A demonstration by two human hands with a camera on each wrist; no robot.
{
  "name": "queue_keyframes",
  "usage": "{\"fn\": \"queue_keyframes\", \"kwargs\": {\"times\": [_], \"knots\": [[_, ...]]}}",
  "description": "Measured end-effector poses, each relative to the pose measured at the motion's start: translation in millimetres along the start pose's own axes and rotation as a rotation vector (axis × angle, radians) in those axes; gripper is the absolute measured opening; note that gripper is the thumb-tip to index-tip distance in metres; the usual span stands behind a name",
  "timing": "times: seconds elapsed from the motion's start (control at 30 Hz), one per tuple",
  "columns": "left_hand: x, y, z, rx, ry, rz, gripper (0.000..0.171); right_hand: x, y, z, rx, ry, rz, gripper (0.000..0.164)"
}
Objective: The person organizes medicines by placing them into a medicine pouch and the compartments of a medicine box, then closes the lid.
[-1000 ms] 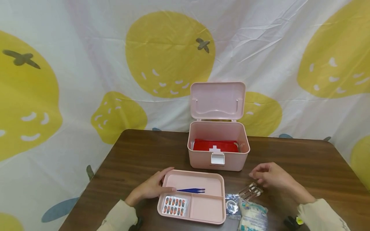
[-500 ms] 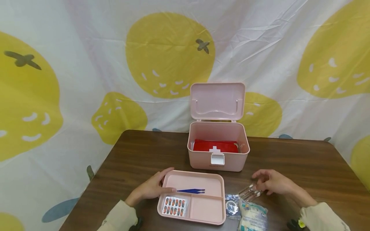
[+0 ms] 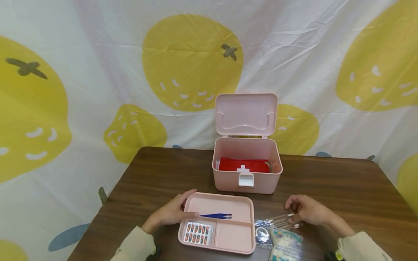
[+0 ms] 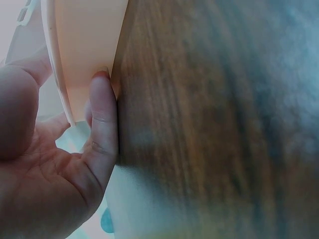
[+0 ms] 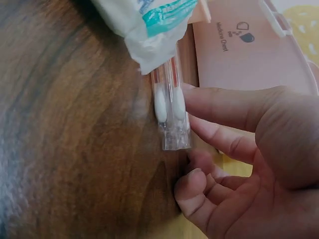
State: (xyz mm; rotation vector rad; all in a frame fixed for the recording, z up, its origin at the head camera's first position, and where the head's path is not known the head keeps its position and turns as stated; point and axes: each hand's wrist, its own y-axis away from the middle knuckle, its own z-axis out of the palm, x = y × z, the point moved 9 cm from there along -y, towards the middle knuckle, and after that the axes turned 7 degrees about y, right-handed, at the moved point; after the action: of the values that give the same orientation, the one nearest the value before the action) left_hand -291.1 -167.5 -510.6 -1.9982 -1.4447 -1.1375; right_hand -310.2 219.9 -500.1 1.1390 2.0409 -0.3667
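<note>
My left hand [image 3: 171, 211] holds the left end of the pink divided tray [image 3: 235, 235]. Its thumb lies over the rim, while in the left wrist view fingers press the tray's outer wall [image 4: 92, 40]. Inside the tray are blue tweezers [image 3: 217, 216] and a blister pack of capsules [image 3: 197, 233]. To the tray's right, my right hand [image 3: 308, 211] pinches clear-wrapped cotton swabs [image 3: 281, 220] near their end. Two white swab tips [image 5: 169, 104] show through the wrapper in the right wrist view, with thumb and index finger at its side.
A pink medicine chest [image 3: 247, 183] stands lid up behind the tray, a red pouch [image 3: 243, 165] inside. Beside the tray lie a clear packet with a white ring [image 3: 262, 233] and a plump white-and-teal packet [image 3: 286, 244]. A patterned cloth [image 3: 192, 65] hangs behind the table.
My right hand has come down toward me onto the swabs, and their near ends have shifted right and toward me. The left hand and tray have stayed put.
</note>
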Motion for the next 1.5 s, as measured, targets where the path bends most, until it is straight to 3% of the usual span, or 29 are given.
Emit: {"fn": "queue_keyframes", "kwargs": {"times": [0.5,0.87,1.17,1.27,1.5], "knots": [[-1.5,-0.6,0.7,-0.003,0.009,0.013,0.084,1,5,-4,0.044,0.127,-0.007,0.022],[-0.9,0.3,1.2,-0.009,0.021,0.009,0.084,0,8,-4,-0.025,-0.072,-0.058,0.015],[-1.1,-1.0,-0.1,-0.008,0.007,0.002,0.084,2,9,-11,-0.059,-0.205,-0.001,0.009],[-0.1,-0.4,0.3,-0.011,0.012,0.001,0.084,3,11,-14,-0.073,-0.271,0.031,0.012],[0.9,1.5,0.3,-0.01,0.018,-0.011,0.083,2,15,-29,-0.055,-0.308,0.034,0.02]]}}
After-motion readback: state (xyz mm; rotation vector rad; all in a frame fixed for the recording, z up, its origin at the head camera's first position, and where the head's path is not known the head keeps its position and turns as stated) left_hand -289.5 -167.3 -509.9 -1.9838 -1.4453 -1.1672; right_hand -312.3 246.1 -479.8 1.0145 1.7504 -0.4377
